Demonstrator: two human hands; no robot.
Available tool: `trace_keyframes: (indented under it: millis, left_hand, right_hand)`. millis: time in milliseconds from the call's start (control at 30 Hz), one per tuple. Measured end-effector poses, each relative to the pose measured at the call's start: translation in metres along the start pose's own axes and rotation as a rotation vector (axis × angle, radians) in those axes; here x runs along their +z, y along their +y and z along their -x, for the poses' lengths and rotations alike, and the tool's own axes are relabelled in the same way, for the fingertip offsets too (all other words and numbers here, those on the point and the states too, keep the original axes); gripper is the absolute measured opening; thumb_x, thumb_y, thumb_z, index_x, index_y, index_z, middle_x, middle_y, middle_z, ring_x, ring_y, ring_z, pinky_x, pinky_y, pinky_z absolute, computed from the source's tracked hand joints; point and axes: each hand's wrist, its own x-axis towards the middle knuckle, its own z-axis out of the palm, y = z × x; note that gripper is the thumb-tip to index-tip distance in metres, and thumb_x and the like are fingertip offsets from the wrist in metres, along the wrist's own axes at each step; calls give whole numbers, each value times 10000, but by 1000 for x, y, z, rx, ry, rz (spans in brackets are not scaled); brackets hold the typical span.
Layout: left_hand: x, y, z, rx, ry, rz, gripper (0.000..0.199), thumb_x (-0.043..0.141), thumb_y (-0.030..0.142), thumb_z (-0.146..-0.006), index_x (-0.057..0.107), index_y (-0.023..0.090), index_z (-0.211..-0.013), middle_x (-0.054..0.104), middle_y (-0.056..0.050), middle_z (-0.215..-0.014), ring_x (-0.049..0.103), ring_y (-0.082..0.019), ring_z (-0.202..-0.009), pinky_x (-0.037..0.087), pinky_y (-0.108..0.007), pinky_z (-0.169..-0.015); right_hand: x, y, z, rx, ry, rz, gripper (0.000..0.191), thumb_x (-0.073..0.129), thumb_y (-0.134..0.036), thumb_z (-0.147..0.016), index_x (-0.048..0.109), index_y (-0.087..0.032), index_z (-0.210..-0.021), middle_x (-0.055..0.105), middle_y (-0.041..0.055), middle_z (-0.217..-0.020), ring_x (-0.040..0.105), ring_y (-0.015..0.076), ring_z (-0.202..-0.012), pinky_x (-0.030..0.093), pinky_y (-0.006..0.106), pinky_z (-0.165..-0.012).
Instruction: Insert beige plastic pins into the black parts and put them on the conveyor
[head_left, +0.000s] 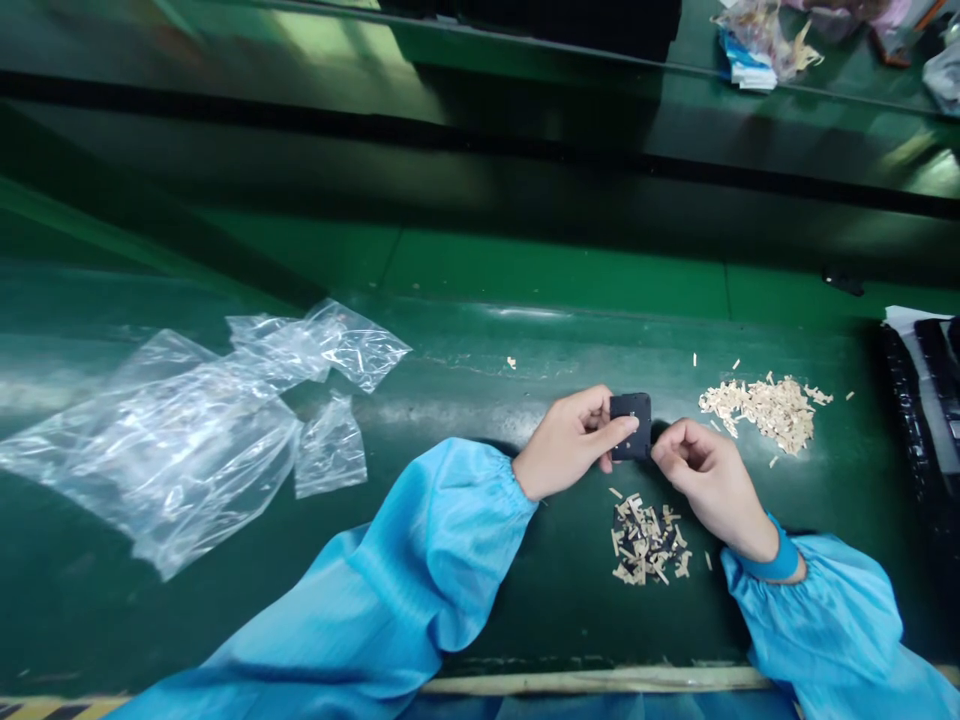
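My left hand (pixel 574 440) grips a small black rectangular plate (pixel 637 412) with rounded corners, thumb on its face and fingers behind it. Close to the plate's right edge, my right hand (pixel 697 475) has thumb and index finger pinched together; anything between them is too small to make out. Below both hands lies a small pile of tan and black scraps (pixel 649 540). A larger heap of tiny tan pieces (pixel 780 410) is spread beyond my right hand, with a few strays around it.
Crumpled clear plastic bags (pixel 217 430) cover the left of the green work surface (pixel 450 400). Black trays (pixel 926 400) stand at the right edge. A raised shelf at the back carries a blue-and-white packet (pixel 746 65) and other plastic. A small black part (pixel 842 281) lies at the back right.
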Motion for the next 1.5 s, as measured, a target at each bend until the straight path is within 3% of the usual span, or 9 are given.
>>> trace_keyframes:
  millis: [467, 733, 1167, 1367, 1500]
  left_hand:
    - [-1, -6, -1, 17, -28, 97, 400, 702, 522, -846, 512, 175, -783, 641, 23, -640, 614, -102, -482, 452, -211, -470]
    - [2, -10, -1, 32, -8, 140, 419, 708, 542, -841, 515, 173, -798, 639, 21, -675, 626, -110, -505, 461, -218, -469]
    - [9, -11, 3, 6, -18, 196, 440, 721, 561, -825, 517, 171, -813, 654, 15, -692, 633, -106, -484, 479, -209, -449]
    - [12, -11, 2, -25, -22, 254, 413, 752, 515, -806, 534, 172, -880, 652, 10, -744, 648, -117, -526, 535, -221, -463]
    - [12, -5, 2, -20, 55, 349, 539, 792, 380, -779, 541, 239, -1235, 625, 17, -917, 638, -105, -589, 581, -239, -506]
  right_hand:
    - [-4, 0, 1, -12, -80, -68, 350, 741, -496, -835, 588, -199, -731, 458, -54, -573, 362, 100, -510, 290, 241, -482]
    - [3, 14, 4, 12, -128, -377, 287, 656, -484, -946, 573, -216, -888, 453, -59, -630, 386, 106, -527, 301, 258, -514]
    - [16, 3, 7, 131, -207, -514, 434, 685, -604, -866, 447, -249, -791, 388, -80, -566, 293, 109, -491, 261, 260, -502]
    - [14, 12, 4, 60, -114, -440, 411, 626, -585, -932, 478, -234, -778, 410, -76, -566, 325, 105, -491, 264, 259, -503]
    - [7, 14, 1, -63, 66, -264, 352, 619, -537, -957, 579, -213, -827, 463, -55, -607, 387, 109, -509, 306, 262, -502]
